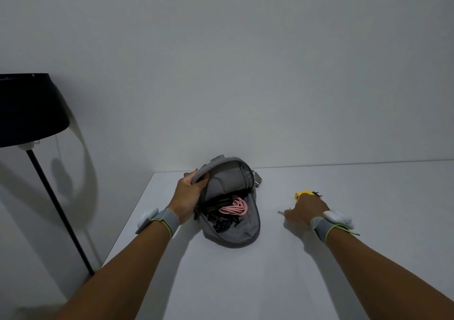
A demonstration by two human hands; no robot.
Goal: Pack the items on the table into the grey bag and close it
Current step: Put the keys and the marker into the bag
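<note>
1. Grey bag (232, 231) lies on the white table (245, 282), near the far edge by the wall (245, 61). Flap lifted, mouth wide open.
2. Inside the bag: a coiled pink cable (234, 206) on top of a black tangle (219, 217); what the black pieces are cannot be told.
3. Left hand (188, 191), on the left of the bag, pinches the raised flap edge: thumb on the inner side, fingers curled over the outer.
4. Right hand (305, 209), well to the right of the bag, lies palm down over a yellow item (302, 193). Fingers bent around it; whether the grip has closed cannot be told, the back of the hand hides it.
5. A thin pale object (281, 212) shows at the thumb, bag side of that hand.
6. A metal buckle (257, 179) sits against the bag's upper right corner.
7. Each wrist carries a grey band (169, 219) with a white module.
8. Black floor lamp (27, 108) stands off the table, far left of the bag, clear of both arms.
</note>
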